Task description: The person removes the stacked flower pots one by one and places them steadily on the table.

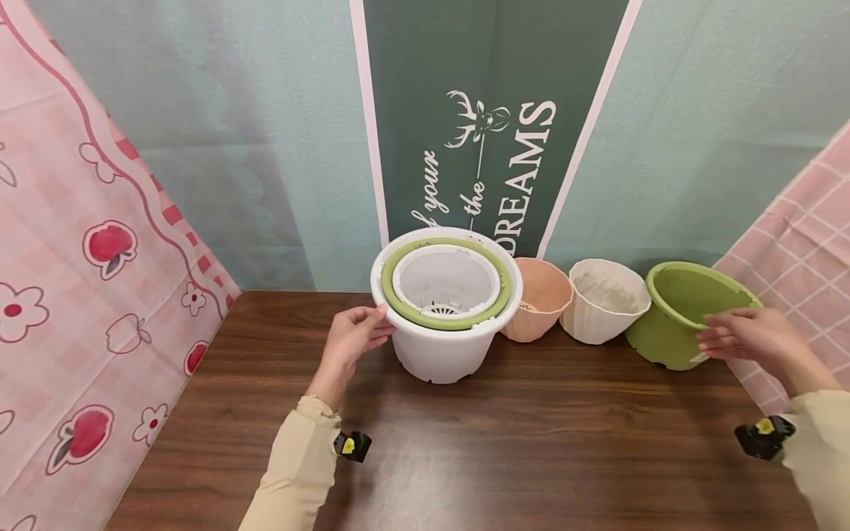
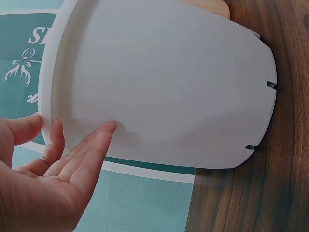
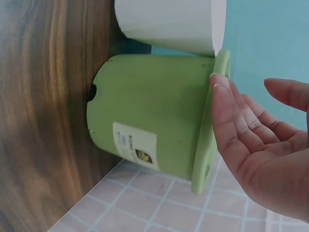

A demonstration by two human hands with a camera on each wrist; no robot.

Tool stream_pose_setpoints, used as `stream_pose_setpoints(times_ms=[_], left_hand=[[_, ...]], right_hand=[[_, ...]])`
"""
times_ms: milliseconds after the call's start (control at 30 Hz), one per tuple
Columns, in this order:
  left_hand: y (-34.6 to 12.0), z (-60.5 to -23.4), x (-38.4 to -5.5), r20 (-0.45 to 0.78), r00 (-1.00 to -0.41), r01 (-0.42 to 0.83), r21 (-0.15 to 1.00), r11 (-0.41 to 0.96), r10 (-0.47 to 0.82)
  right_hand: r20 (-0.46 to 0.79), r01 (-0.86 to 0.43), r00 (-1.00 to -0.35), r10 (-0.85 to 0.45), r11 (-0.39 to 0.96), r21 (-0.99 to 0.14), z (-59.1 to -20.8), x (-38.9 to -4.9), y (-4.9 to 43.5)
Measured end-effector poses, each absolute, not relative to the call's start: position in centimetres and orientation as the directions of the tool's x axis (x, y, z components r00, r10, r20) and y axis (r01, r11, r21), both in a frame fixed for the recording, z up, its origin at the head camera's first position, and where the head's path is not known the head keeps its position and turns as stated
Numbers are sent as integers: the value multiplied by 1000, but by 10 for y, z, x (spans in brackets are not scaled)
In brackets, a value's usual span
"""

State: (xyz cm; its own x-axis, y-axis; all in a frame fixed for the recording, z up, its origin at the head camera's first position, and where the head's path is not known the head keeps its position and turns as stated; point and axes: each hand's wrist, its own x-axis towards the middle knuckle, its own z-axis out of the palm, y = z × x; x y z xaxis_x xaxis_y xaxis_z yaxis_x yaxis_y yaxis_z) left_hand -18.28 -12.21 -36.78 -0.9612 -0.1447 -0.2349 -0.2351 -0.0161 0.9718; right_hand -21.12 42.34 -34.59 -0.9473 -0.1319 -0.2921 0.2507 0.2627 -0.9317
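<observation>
My left hand [image 1: 355, 335] pinches the left rim of a large white flower pot [image 1: 441, 358], thumb at the rim's edge and fingers below it. Nested inside that pot are a green pot [image 1: 392, 284] and a smaller white pot [image 1: 438, 276] with a slotted bottom. In the left wrist view the white pot's smooth wall [image 2: 169, 87] and bottom notches show. At the right, my right hand [image 1: 750, 335] is beside the rim of a green pot [image 1: 671, 332], fingers fairly straight and thumb apart. The right wrist view shows a label [image 3: 135, 145] on this pot; whether the fingertips touch its rim I cannot tell.
Between the nested stack and the single green pot stand a peach ribbed pot [image 1: 534, 317] and a cream ribbed pot [image 1: 600, 317]. All are on a brown wooden table [image 1: 531, 450]. Cloth hangs behind [image 1: 232, 147], and pink patterned cloth [image 1: 99, 310] covers the left side.
</observation>
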Motion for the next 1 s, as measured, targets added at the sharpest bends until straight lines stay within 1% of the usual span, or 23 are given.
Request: stream_pose_setpoints(times_ms=[100,200,333,500,767,1000], left_hand=[[-122,-368,-183,-229,-962,-229,973,-17,-147],[-122,-368,-183,-221,-964,-220,975,-22,-149],[-122,-369,-183,-210,-966,-208,978,-24,-148],[-122,-369,-183,-210,-967,-209,978,-24,-147],[-123,-369,-183,-216,-966,-214,976,-23,-144],[-123,-369,-183,-217,-966,-216,976,-24,-142]], right_hand=[[-290,245,-947,-137,276,-929,-343,-213,415],[-263,211,-953,-147,299,-931,-341,-216,406],[-240,184,-962,-131,339,-923,-338,-218,394],[-251,189,-962,-112,390,-901,-333,-222,380],[-223,147,-963,-153,398,-906,-326,-223,358],[-207,108,-962,-175,453,-885,-318,-225,337]])
